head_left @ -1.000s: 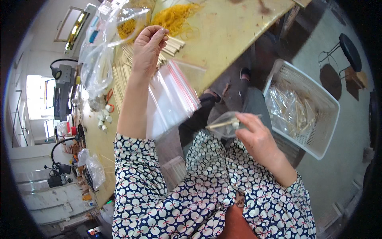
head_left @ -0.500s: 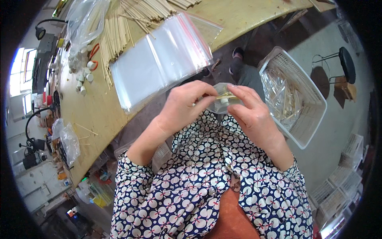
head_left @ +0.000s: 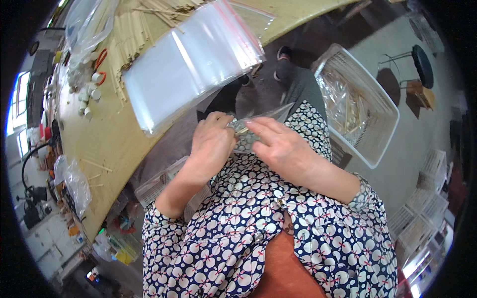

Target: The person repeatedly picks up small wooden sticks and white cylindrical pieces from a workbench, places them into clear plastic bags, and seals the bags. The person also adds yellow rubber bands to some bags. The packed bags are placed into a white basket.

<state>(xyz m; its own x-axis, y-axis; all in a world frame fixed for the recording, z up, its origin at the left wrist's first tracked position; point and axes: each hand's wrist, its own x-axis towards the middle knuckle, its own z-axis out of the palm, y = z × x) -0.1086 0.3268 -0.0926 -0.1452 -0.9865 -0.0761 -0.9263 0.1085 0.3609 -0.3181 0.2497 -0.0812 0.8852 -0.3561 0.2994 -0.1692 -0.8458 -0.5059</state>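
Note:
Over my lap, my left hand (head_left: 213, 141) and my right hand (head_left: 280, 149) are closed round a small clear plastic bag (head_left: 271, 113) holding pale sticks (head_left: 241, 130). The fingers of my left hand are curled at the bag's left end; those of my right hand press on it from the right. A stack of clear zip bags with red seal lines (head_left: 176, 64) lies at the table edge just beyond my hands, with loose bamboo sticks (head_left: 126, 37) behind it.
The yellow table (head_left: 114, 149) also bears white cylinders (head_left: 84, 99), orange loops (head_left: 101, 64) and a crumpled bag (head_left: 74, 184). A white crate of bagged sticks (head_left: 372, 134) stands on the floor to my right, beside a black stool (head_left: 422, 64) and stacked crates (head_left: 417, 208). Another crate (head_left: 154, 184) is below left.
My left hand came down from above the table to meet my right hand on the small bag. Both hands have since moved slightly left, and more of the bag sticks up past my fingers.

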